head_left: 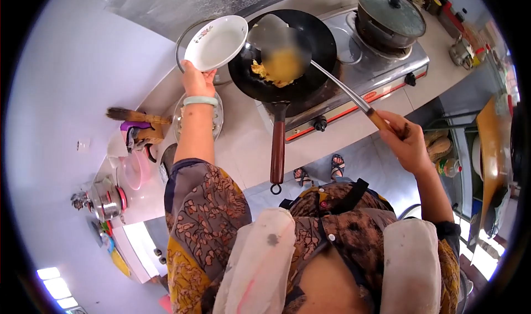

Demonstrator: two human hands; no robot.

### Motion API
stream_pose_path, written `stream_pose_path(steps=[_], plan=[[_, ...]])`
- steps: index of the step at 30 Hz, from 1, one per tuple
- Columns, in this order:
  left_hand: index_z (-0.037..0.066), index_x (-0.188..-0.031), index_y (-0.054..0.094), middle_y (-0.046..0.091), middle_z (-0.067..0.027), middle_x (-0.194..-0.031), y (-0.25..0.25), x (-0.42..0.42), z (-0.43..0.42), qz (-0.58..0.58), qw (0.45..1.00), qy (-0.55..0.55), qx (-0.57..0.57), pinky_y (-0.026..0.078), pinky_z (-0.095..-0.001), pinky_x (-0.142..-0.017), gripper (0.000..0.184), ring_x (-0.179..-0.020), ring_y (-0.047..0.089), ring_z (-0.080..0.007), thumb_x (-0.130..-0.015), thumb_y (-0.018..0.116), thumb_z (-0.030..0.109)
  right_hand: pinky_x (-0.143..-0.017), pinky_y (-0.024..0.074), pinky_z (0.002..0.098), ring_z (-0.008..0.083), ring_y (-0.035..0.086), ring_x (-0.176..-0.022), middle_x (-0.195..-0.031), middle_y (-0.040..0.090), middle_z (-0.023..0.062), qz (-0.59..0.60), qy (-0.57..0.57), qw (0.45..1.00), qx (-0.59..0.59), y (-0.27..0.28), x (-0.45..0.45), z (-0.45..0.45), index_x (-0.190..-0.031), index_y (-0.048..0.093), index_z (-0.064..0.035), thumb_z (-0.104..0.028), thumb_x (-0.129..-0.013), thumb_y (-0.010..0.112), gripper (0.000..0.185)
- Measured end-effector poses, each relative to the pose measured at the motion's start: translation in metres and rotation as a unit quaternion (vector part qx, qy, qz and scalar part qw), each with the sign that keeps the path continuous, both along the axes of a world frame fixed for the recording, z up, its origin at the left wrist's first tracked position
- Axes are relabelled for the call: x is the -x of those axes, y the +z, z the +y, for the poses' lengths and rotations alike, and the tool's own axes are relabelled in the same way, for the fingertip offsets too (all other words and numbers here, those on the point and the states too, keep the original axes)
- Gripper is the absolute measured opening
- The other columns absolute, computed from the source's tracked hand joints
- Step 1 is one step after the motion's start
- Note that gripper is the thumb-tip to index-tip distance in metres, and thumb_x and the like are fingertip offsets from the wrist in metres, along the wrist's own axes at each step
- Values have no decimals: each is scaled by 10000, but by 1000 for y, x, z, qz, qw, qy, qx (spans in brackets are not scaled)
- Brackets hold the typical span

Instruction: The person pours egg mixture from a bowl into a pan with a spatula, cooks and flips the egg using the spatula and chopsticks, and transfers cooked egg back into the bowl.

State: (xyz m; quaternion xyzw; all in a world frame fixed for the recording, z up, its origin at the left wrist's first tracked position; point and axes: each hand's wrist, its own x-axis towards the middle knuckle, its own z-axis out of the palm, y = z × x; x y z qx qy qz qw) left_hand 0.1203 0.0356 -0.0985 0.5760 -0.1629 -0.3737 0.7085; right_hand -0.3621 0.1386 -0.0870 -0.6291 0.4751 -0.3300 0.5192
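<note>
My left hand (198,82), with a pale bangle at the wrist, grips the lower rim of a white bowl (218,46) with a floral mark inside. It is held tilted at the left edge of a black wok (321,46). Yellow scrambled egg (265,73) lies in the wok. My right hand (406,140) is closed round the wooden end of a long metal spatula (348,90), which reaches into the wok. The spatula's head and the egg about it are blurred. The wok's brown handle points towards me.
A lidded pot (391,18) sits on the right burner of the gas stove (381,73). Under my left forearm is a plate (218,112). A brush (138,115), a pink basin (136,170) and a metal pot (105,199) stand at the left.
</note>
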Motion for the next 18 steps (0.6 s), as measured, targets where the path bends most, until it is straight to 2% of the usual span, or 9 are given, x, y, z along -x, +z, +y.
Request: stream_pose_path(steps=[2, 7, 10, 11, 14, 15, 18], plan=[[41, -1353, 466, 573, -118, -1303, 1, 4, 6, -10, 999, 16, 29, 467, -439, -964, 560, -1125, 589, -266, -1044, 312, 483, -558, 346, 200, 27, 423, -626, -760, 544, -40, -38, -7, 995, -95, 20, 4, 4, -1293, 588, -14, -7, -903, 612, 391], [33, -1343, 448, 527, -145, -1331, -4, -1, 29, -26, 991, 44, 126, 429, -490, -1021, 496, -1133, 559, -301, -1059, 319, 419, -481, 323, 175, 9, 435, -539, -743, 588, -18, -63, -14, 997, -44, 9, 20, 4, -1318, 574, -32, -18, -910, 591, 408], [6, -1312, 454, 533, -151, -1310, -1, 2, 49, 105, 984, 36, 139, 424, -489, -1026, 470, -1155, 535, -311, -1057, 356, 388, -473, 322, 169, 6, 435, -534, -736, 589, -17, -46, -25, 997, -52, 5, 19, -1, -1315, 577, -36, -31, -917, 584, 397], [-24, -1267, 463, 546, -169, -1246, -1, -1, 55, 143, 980, 23, 134, 417, -488, -1030, 423, -1137, 520, -315, -1052, 395, 335, -473, 320, 172, 6, 430, -533, -733, 584, -17, -35, -21, 998, -51, 3, 18, -2, -1317, 576, -37, -34, -919, 585, 398], [-47, -1243, 459, 548, -185, -1191, 9, -3, 72, 231, 961, -6, 149, 425, -482, -1012, 401, -1072, 528, -312, -1045, 422, 300, -495, 333, 179, 14, 433, -552, -745, 579, -17, -6, -3, 999, -49, 0, 15, -3, -1318, 575, -34, -41, -920, 587, 398], [-12, -1215, 479, 551, -167, -1234, 5, -12, 76, 236, 960, -25, 150, 449, -482, -966, 383, -1073, 545, -303, -1040, 435, 326, -519, 350, 182, 21, 445, -574, -763, 585, -15, 6, 5, 999, -48, 0, 14, -2, -1316, 575, -30, -42, -920, 589, 397], [-28, -1169, 495, 591, -177, -1148, 2, -31, 92, 245, 939, -131, 201, 464, -485, -946, 363, -1014, 571, -307, -1037, 439, 306, -614, 394, 193, 40, 474, -666, -835, 604, -3, 20, 7, 999, -44, 1, 9, 3, -1303, 580, -13, -29, -909, 601, 395]])
